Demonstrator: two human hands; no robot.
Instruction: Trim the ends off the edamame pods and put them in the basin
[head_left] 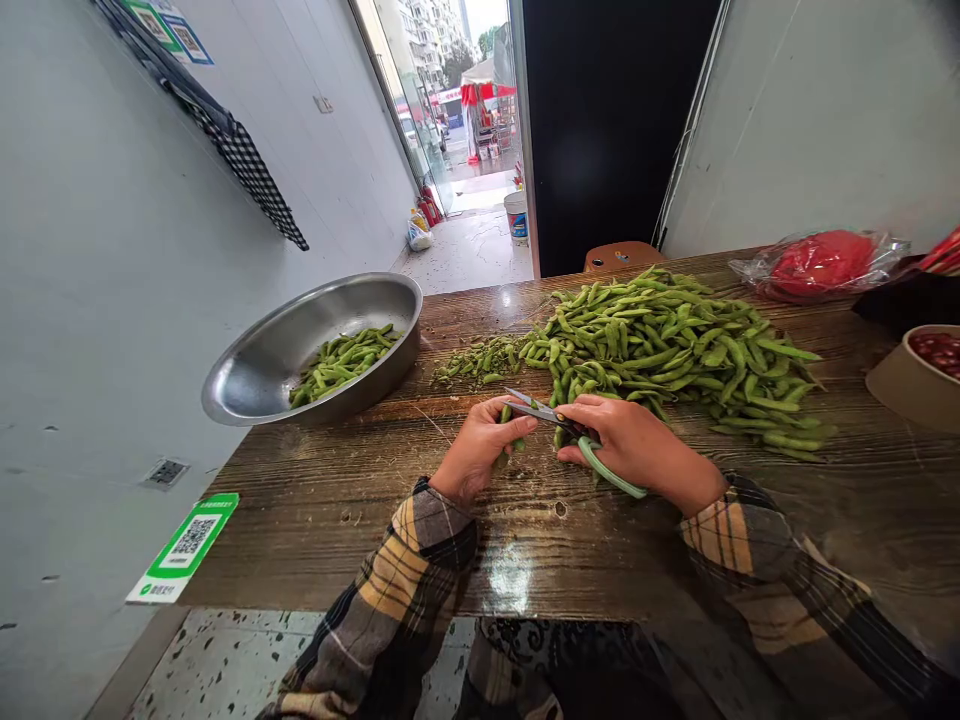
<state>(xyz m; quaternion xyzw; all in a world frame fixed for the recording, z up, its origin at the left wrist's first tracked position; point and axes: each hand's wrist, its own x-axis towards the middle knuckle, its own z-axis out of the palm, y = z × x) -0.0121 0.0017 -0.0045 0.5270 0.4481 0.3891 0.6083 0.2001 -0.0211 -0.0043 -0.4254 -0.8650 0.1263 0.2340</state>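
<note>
My left hand [480, 448] is closed on a green bean pod [507, 414] held over the wooden table [337, 500]. Just to its right, my right hand [630, 440] grips green-handled scissors [559, 420], whose blades point left and meet the pod's tip. Behind both hands lies a big heap of green pods [667, 345]. A smaller strip of cut ends [480, 362] lies left of the heap. At the far left of the table a steel bowl [262, 375] holds some pods [343, 362].
A red bag in clear plastic [821, 262] and a brown bowl of red things [919, 375] sit at the table's right end. A white wall runs along the left, with a green QR sticker [184, 548]. An open doorway [480, 130] lies beyond the table.
</note>
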